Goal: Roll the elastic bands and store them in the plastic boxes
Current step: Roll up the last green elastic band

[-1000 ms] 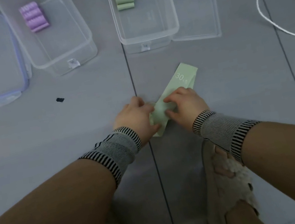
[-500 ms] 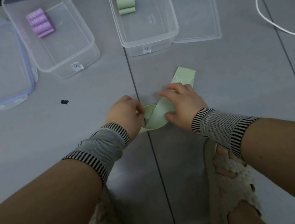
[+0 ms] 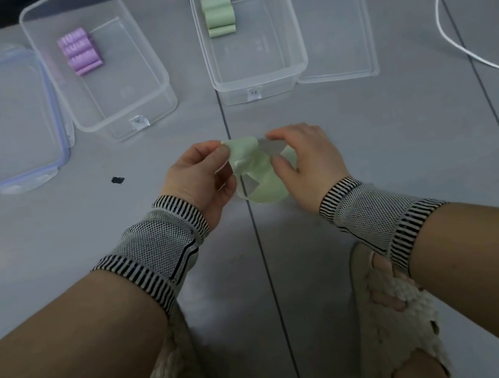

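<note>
Left hand: raised just above the floor, thumb and fingers pinching the upper left end of the green band
Right hand: fingers curled over the band's right side, thumb pressed on its front, gripping it
Green band: held between both hands, hanging as an open, twisted loop, lower curve close to the floor seam
Left box: clear, open, beyond the left hand; purple rolls packed together at its far end
Right box: clear, open, straight ahead of the hands; green rolls stacked at its far left corner
Lids: blue-rimmed lid flat beside the left box, clear lid flat against the right box
Floor: grey; small black speck left of the hands, white cable curving at far right
Feet: fuzzy cream slippers below the forearms
</note>
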`<act>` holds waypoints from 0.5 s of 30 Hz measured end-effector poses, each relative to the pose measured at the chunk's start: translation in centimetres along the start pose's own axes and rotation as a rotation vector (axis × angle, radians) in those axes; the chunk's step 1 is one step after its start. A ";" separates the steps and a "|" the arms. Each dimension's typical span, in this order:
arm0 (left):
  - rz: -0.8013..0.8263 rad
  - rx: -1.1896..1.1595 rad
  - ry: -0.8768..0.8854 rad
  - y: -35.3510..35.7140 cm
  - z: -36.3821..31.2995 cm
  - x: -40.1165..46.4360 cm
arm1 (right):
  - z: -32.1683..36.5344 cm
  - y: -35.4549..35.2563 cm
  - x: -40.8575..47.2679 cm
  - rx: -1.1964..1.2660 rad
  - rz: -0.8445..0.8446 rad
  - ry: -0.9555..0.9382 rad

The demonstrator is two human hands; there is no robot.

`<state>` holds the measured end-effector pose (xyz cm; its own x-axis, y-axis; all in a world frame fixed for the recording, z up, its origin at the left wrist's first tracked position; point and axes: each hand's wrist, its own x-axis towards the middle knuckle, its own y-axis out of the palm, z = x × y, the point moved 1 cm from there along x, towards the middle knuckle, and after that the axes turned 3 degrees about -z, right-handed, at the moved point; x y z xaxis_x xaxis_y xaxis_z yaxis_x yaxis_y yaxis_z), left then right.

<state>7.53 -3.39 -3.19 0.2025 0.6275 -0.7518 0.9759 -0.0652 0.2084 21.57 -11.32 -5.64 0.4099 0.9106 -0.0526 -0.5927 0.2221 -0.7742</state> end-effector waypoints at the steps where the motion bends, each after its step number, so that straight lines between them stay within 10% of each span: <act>1: -0.006 -0.032 -0.006 0.1 -0.2 0.1 | 0.5 -0.1 0.1 0.038 -0.022 -0.003; 11: -0.136 -0.085 0.059 -0.8 -1.0 0.5 | 0.9 -0.3 1.9 0.126 0.030 0.145; 15: -0.335 0.269 -0.028 -3.4 -0.5 1.8 | -2.0 0.2 1.3 -0.109 0.168 0.175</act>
<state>4.50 -1.62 -4.93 -0.1305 0.6271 -0.7680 0.9740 -0.0637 -0.2175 23.33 -10.78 -7.09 0.4311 0.8553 -0.2874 -0.5885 0.0251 -0.8081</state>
